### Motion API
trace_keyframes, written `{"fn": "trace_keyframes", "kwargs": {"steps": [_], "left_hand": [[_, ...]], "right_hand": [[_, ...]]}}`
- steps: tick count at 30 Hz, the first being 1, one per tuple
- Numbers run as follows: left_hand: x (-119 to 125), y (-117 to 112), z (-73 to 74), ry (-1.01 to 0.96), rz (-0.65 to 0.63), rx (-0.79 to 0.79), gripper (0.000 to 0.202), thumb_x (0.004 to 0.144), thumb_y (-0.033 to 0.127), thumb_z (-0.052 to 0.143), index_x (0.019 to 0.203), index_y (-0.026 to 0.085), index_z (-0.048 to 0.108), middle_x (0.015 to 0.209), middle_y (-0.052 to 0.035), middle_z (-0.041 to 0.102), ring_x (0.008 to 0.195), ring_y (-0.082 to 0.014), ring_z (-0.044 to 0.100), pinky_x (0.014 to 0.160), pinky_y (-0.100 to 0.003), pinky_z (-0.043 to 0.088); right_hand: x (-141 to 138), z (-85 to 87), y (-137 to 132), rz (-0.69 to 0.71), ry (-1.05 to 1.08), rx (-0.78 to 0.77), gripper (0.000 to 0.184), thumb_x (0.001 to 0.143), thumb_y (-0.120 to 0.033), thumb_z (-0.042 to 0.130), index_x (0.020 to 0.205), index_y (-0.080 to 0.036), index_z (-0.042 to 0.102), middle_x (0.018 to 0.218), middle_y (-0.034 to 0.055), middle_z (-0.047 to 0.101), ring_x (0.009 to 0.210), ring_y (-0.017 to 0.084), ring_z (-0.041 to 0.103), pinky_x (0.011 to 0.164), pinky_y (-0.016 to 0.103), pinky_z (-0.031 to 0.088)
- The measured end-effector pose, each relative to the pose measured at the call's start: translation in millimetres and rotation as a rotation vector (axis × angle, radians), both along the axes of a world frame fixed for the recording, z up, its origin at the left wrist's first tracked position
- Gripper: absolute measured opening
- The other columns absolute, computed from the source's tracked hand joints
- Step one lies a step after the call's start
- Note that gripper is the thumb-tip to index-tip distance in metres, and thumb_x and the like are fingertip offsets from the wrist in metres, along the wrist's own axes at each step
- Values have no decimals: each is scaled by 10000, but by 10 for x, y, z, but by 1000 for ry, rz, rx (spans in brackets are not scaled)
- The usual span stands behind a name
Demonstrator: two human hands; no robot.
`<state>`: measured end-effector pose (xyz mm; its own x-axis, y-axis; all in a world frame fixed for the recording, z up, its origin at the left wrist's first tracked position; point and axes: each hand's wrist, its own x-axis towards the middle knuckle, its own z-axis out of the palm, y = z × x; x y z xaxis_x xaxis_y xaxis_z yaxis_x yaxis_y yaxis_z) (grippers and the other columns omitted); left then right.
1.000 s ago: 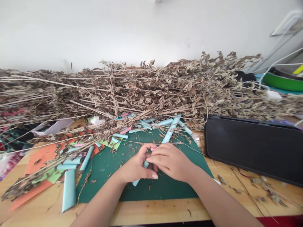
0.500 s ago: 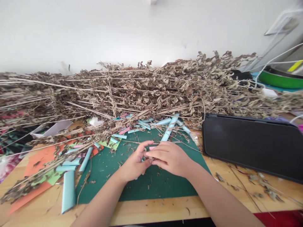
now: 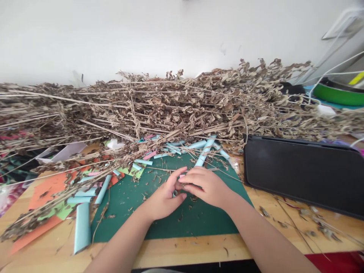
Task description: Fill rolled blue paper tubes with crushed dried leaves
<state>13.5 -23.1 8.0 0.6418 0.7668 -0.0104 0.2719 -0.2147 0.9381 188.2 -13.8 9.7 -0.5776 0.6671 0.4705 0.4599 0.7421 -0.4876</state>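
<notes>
My left hand (image 3: pixel 166 195) is curled above the green mat (image 3: pixel 159 227), its thumb and fingers closed around a small light-blue rolled paper tube (image 3: pixel 174 193). Only the tube's round end shows; the rest is hidden by fingers. My right hand (image 3: pixel 206 185) meets it from the right, fingertips bent in against the left fingers. What the right fingers pinch is hidden. A bit of pink paper (image 3: pixel 182 176) peeks out at the right fingertips. Just behind the hands, a longer blue paper tube (image 3: pixel 205 151) slants up toward the dried stems (image 3: pixel 170 102).
Dried leafy stalks heap along the wall. To the right lies a black tablet (image 3: pixel 301 174). More blue tubes (image 3: pixel 82 227) and orange paper (image 3: pixel 47 189) are at left on the wooden table (image 3: pixel 184 250). A green pan (image 3: pixel 338 93) stands at the back right.
My left thumb has straightened slightly and lifted away from the right fingertips. Both hands stay together over the mat; the view has shifted slightly.
</notes>
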Motion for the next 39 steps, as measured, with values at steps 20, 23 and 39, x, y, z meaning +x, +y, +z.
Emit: {"fn": "trace_keyframes", "kwargs": {"steps": [20,23,39], "left_hand": [[17,-16,-84,88,47,312,691,764,72,414,1329,177,31,867,-39,611,812,-126,557,792,-276,421],[44,-14,-102,45,56,272,693,761,75,426,1324,191,40,888,-44,612,838,-124,555,818,-277,405],[163,-44,-258,-332,-2,431,466,795,86,384,1175,233,159,750,11,407,669,-85,409,643,-222,385]], "right_hand": [[1,-36,7,-72,-21,50,145,815,-181,450,820,-161,593,899,61,604,829,172,511,744,324,425],[-1,-47,7,-85,-31,27,138,814,-154,436,800,-166,573,847,48,620,797,171,519,713,319,424],[20,22,-45,-6,401,-139,108,776,-114,480,765,-192,554,742,19,609,701,115,563,646,239,450]]}}
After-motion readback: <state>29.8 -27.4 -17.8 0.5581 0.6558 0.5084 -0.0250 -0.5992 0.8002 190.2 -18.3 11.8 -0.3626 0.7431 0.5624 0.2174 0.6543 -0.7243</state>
